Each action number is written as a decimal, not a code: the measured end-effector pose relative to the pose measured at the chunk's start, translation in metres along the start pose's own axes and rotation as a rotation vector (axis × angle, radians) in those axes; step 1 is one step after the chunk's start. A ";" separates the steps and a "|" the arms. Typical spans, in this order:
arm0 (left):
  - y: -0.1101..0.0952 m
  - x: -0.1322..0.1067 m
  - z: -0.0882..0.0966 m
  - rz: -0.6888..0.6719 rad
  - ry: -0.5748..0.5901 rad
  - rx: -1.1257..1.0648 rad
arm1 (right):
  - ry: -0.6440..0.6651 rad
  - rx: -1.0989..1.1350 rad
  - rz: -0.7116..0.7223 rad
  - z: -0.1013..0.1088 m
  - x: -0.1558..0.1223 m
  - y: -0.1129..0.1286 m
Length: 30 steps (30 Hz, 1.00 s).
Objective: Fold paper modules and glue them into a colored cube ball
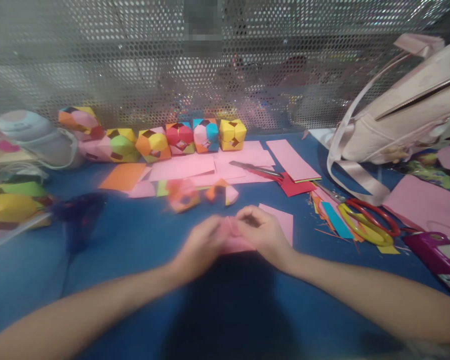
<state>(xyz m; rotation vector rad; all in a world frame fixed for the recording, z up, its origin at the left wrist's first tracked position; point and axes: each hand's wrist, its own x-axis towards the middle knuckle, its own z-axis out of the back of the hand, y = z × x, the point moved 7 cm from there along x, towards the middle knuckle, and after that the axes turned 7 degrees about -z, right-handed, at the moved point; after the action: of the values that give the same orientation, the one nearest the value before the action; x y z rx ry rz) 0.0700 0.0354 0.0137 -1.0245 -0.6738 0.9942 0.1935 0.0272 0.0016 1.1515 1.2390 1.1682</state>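
Both my hands meet over the blue table [135, 250], pinching a small pink paper piece [235, 242] between them. My left hand [200, 245] grips its left side with fingers curled. My right hand [260, 232] presses fingers closed on its right side. Another pink paper sheet [281, 220] lies just behind my right hand. Two small folded paper units [200, 194] in pink and orange lie beyond my hands.
A row of several colourful paper cubes [153, 140] lines the perforated metal wall. Pink sheets [217, 162], a red sheet [294, 187], scissors [367, 220] and paper scraps lie at right. A pink bag [408, 110] stands far right, a magenta object [438, 257] near it.
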 end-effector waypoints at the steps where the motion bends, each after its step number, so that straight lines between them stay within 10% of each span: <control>1: 0.001 0.000 0.000 0.004 0.001 0.010 | 0.001 0.000 -0.002 0.000 0.000 0.000; 30: 0.005 0.003 0.016 -0.063 -0.132 -0.133 | 0.066 -0.264 0.055 -0.007 0.000 0.006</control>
<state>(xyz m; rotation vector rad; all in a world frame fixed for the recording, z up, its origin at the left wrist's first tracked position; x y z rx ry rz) 0.0561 0.0447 0.0149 -1.0533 -0.8854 0.9779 0.1867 0.0278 0.0080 0.9617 1.0703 1.3758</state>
